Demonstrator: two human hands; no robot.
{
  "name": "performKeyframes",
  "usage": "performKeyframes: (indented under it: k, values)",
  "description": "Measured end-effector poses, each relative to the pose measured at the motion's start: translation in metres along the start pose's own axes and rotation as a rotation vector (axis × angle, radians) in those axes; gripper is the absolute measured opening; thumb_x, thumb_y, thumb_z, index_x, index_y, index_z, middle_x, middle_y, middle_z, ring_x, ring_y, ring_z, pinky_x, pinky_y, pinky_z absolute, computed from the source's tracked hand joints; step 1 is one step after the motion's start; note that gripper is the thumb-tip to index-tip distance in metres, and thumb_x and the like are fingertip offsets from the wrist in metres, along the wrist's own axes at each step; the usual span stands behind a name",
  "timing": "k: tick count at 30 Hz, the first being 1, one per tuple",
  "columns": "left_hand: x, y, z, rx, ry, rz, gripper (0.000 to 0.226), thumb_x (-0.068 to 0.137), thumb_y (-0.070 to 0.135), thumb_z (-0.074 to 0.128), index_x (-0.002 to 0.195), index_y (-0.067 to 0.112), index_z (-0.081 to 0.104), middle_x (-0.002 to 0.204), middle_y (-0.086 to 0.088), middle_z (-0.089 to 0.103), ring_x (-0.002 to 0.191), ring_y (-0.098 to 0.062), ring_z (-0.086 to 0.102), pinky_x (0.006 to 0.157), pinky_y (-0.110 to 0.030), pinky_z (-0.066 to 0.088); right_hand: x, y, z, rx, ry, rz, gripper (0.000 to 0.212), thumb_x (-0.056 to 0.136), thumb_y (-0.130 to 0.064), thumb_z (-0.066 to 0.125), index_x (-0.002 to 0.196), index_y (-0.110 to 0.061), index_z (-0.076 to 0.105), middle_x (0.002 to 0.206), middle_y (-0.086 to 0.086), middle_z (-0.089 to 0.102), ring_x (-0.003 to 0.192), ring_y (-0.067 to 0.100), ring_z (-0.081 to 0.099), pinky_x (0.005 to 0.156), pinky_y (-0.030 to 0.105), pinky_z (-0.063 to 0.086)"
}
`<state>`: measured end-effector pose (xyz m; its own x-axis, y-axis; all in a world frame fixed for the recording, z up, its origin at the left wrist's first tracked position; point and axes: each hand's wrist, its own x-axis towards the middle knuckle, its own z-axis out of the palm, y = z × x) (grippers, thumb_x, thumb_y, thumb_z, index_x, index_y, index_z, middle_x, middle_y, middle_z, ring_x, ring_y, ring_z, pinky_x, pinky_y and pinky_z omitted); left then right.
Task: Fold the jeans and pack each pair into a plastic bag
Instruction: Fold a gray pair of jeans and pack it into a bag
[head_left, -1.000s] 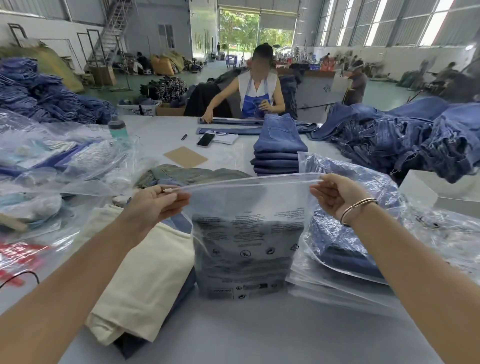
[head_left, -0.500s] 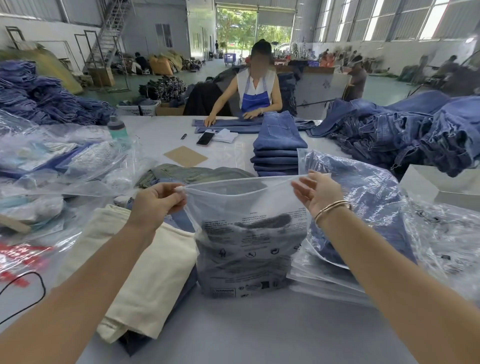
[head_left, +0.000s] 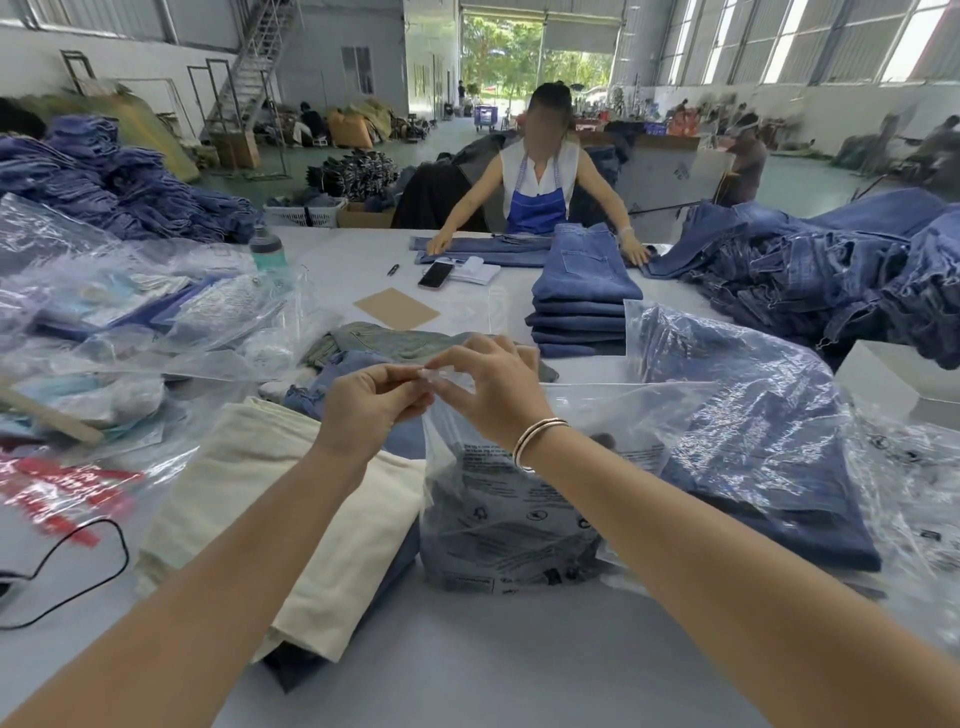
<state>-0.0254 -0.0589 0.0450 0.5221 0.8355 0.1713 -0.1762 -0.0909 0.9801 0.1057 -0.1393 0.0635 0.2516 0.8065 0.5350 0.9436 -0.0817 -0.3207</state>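
At the far left edge, a heap of crumpled clear bags is crowding the grey table, and one black cable is looping out across bare tabletop toward the near edge. Just right of it, a cream folded garment is lying over something darker, its right edge touching the upright plastic bag. The left hand is pinching the bag's top left corner between curled fingers, and the right hand, wearing two thin bracelets, is pinching the same corner, the two hands nearly touching. Dark folded jeans seem to be sitting inside this printed bag, though the plastic is blurring them. Beyond the hands, one stack of folded jeans is standing, about six pairs. To the right, one bagged pair of blue jeans is leaning on flat empty bags. A loose denim pile is filling the right edge. Open table is lying nearest the viewer.
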Motion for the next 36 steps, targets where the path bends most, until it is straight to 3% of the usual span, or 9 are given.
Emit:
performKeyframes:
  k: [4, 11, 20, 25, 27, 29, 32, 34, 36]
  values:
    - [-0.001, 0.000, -0.001, -0.008, 0.026, -0.007, 0.005, 0.084, 0.004, 0.067, 0.082, 0.008, 0.068, 0.064, 0.000, 0.071, 0.060, -0.010, 0.066, 0.062, -0.018, 0.056, 0.010, -0.007, 0.003, 0.012, 0.017, -0.023, 0.019, 0.090, -0.043, 0.058, 0.095, -0.029, 0.069, 0.096, -0.007, 0.062, 0.095, 0.015, 0.051, 0.080, 0.034, 0.020]
    - [0.001, 0.000, -0.007, 0.098, 0.050, 0.030, 0.009, 0.086, 0.002, 0.066, 0.079, 0.009, 0.066, 0.065, -0.001, 0.070, 0.060, -0.010, 0.067, 0.062, -0.020, 0.057, 0.005, 0.016, -0.008, -0.210, -0.007, -0.196, 0.019, 0.093, -0.035, 0.054, 0.090, -0.019, 0.065, 0.095, -0.006, 0.064, 0.090, 0.018, 0.054, 0.079, 0.031, 0.017]
    - [0.017, -0.012, -0.041, 0.073, 0.198, -0.059, 0.010, 0.088, 0.007, 0.065, 0.082, 0.015, 0.063, 0.060, 0.010, 0.069, 0.055, 0.002, 0.063, 0.052, -0.012, 0.050, -0.048, 0.161, -0.102, -0.437, 0.001, 0.149, 0.015, 0.092, -0.027, 0.057, 0.088, -0.017, 0.068, 0.096, 0.000, 0.067, 0.088, 0.022, 0.058, 0.081, 0.035, 0.020]
    - [0.024, -0.011, -0.026, 0.063, 0.186, -0.041, 0.012, 0.090, 0.009, 0.063, 0.082, 0.017, 0.060, 0.076, 0.001, 0.067, 0.064, -0.003, 0.061, 0.058, -0.014, 0.050, -0.060, 0.185, -0.113, -0.534, -0.023, 0.340, 0.018, 0.093, -0.028, 0.050, 0.100, -0.017, 0.063, 0.108, 0.003, 0.062, 0.099, 0.022, 0.053, 0.089, 0.035, 0.019]
    - [0.024, -0.012, -0.024, 0.061, 0.194, -0.020, 0.013, 0.089, 0.007, 0.064, 0.082, 0.017, 0.060, 0.077, -0.001, 0.065, 0.066, -0.005, 0.060, 0.061, -0.014, 0.049, -0.056, 0.173, -0.103, -0.443, -0.047, 0.360, 0.038, 0.090, -0.038, 0.053, 0.121, -0.017, 0.054, 0.131, 0.004, 0.053, 0.118, 0.020, 0.048, 0.102, 0.037, 0.015]
    - [0.023, -0.012, -0.025, 0.069, 0.186, -0.003, 0.013, 0.089, 0.007, 0.064, 0.082, 0.017, 0.061, 0.077, 0.000, 0.066, 0.065, -0.003, 0.061, 0.064, -0.015, 0.050, -0.050, 0.155, -0.088, -0.407, -0.197, 0.264, 0.082, 0.081, -0.062, 0.055, 0.145, -0.019, 0.029, 0.152, -0.002, 0.030, 0.139, 0.016, 0.030, 0.113, 0.039, 0.002]
    - [0.021, -0.014, -0.028, 0.072, 0.159, 0.010, 0.012, 0.087, 0.008, 0.067, 0.083, 0.018, 0.062, 0.078, 0.001, 0.068, 0.068, -0.005, 0.062, 0.069, -0.018, 0.050, -0.040, 0.123, -0.052, -0.404, -0.392, 0.092, 0.114, 0.064, -0.080, 0.052, 0.150, -0.028, -0.003, 0.159, -0.006, 0.007, 0.146, 0.012, 0.007, 0.114, 0.047, -0.014]
    - [0.019, -0.014, -0.032, 0.081, 0.138, 0.022, 0.011, 0.085, 0.009, 0.069, 0.082, 0.018, 0.063, 0.077, 0.000, 0.069, 0.066, -0.004, 0.063, 0.069, -0.019, 0.051, -0.033, 0.105, -0.027, -0.382, -0.494, 0.038, 0.122, 0.058, -0.081, 0.058, 0.147, -0.035, -0.012, 0.158, -0.005, 0.013, 0.146, 0.014, 0.008, 0.107, 0.049, -0.025]
    - [0.018, -0.016, -0.036, 0.083, 0.124, 0.035, 0.011, 0.084, 0.009, 0.069, 0.082, 0.018, 0.064, 0.074, 0.002, 0.070, 0.064, -0.003, 0.063, 0.068, -0.018, 0.051, -0.029, 0.095, -0.007, -0.384, -0.632, 0.042, 0.123, 0.058, -0.079, 0.062, 0.147, -0.034, -0.009, 0.153, -0.004, 0.031, 0.142, 0.021, 0.026, 0.108, 0.057, -0.021]
